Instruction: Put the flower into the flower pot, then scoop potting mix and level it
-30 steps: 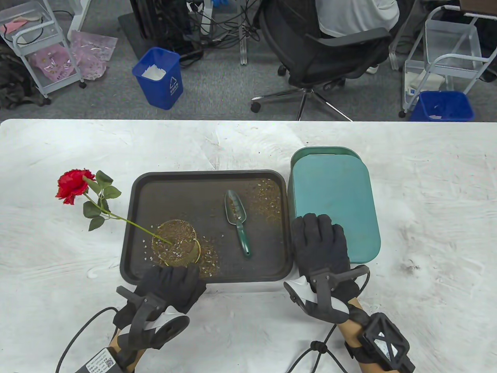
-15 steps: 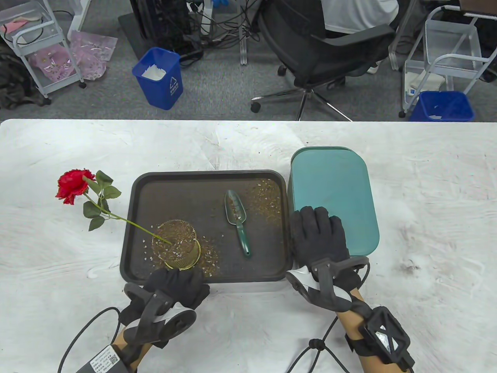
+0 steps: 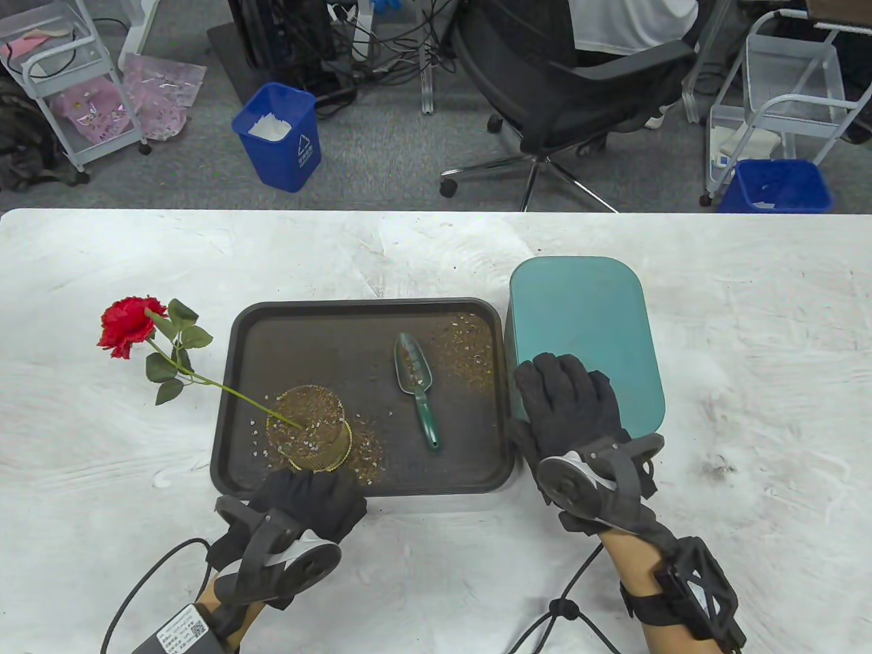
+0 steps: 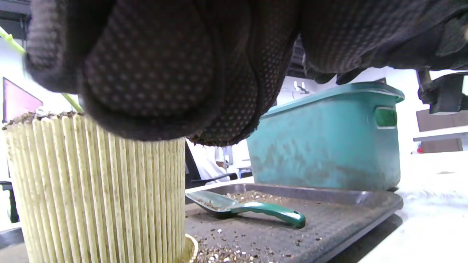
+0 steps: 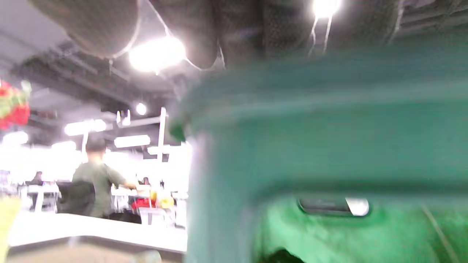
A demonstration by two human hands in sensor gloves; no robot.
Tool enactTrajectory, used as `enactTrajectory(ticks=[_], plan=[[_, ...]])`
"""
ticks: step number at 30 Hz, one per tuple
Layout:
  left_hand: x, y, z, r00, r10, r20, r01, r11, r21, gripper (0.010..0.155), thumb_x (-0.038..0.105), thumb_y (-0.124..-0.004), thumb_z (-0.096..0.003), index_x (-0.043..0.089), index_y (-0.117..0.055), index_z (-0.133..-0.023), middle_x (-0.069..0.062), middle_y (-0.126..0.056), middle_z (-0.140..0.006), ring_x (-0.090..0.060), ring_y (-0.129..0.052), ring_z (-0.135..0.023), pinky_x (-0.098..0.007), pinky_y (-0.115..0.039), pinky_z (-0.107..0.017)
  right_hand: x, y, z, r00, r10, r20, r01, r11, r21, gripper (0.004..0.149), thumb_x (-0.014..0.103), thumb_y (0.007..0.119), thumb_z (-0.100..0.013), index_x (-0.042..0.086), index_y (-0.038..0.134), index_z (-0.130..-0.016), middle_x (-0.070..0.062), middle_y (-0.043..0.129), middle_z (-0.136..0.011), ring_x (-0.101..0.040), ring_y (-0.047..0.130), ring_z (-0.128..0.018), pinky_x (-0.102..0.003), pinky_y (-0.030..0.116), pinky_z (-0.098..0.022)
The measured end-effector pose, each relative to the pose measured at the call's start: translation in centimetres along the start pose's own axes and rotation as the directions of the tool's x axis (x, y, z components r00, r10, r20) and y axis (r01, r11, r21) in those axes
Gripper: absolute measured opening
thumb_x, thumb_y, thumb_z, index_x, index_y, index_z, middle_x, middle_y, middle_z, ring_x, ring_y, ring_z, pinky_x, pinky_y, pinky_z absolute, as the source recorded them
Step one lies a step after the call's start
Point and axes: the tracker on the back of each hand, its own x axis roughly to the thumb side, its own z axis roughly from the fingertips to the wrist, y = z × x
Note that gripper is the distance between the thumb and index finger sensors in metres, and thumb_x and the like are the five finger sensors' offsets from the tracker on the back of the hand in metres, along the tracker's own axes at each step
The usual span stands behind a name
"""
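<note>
— Red bloom first, at the far left: where does the flower (image 3: 133, 325) lie against the hands?

— Its head hangs out over the white table (image 3: 436, 252), past the tray's left edge. The stem runs down and to the right, over the rim of the dark tray (image 3: 235, 327), and its foot is stuck in the potting mix (image 3: 306, 415) that fills the flower pot (image 3: 310, 436). So the long axis slants from the upper left down to the pot, bloom end pointing away from the person.

— And the left hand (image 3: 310, 501)?

— It sits at the tray's near edge, just this side of the ribbed pot. In the left wrist view its fingers (image 4: 153, 73) are curled in front of the pot's upper wall; whether they touch it cannot be told, and they hold nothing that shows.

— Further right?

— The green scoop (image 3: 417, 385) lies loose in the tray, bowl away from the person, handle toward them, with spilled mix around it. No hand is on it.

— Then the right hand (image 3: 569, 409)?

— It lies on the near left corner of the teal bin (image 3: 586, 320), which stands against the tray's right side. Its fingers are spread flat on the lid, not clasping anything.
</note>
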Motion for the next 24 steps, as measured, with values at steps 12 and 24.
enactTrajectory(ticks=[12, 24], plan=[[1.4, 1.4, 0.5, 0.999, -0.039, 0.006, 0.037, 0.988, 0.150, 0.053, 0.056, -0.077, -0.0402, 0.027, -0.089, -0.082, 0.000, -0.097, -0.076, -0.022, -0.108, -0.051, -0.045, -0.088, -0.050, 1.4, -2.5, 4.4, 0.997, 0.011, 0.072, 0.005, 0.974, -0.227, 0.056, 0.044, 0.071, -0.043, 0.021, 0.072, -0.094, -0.013, 0.076, -0.104, -0.044, 0.079, -0.092, -0.071, 0.068, -0.062], [1.5, 0.6, 0.4, 0.994, -0.107, -0.021, 0.108, 0.992, 0.070, 0.078, 0.065, -0.073, -0.0388, 0.033, -0.053, -0.107, -0.007, -0.041, -0.115, -0.036, -0.060, -0.108, -0.063, -0.052, -0.077, 0.6, -1.1, 5.0, 0.998, 0.040, 0.047, -0.030, 0.979, -0.200, 0.058, 0.043, 0.071, -0.044, 0.021, 0.067, -0.097, -0.013, 0.069, -0.108, -0.045, 0.071, -0.097, -0.075, 0.062, -0.064]])
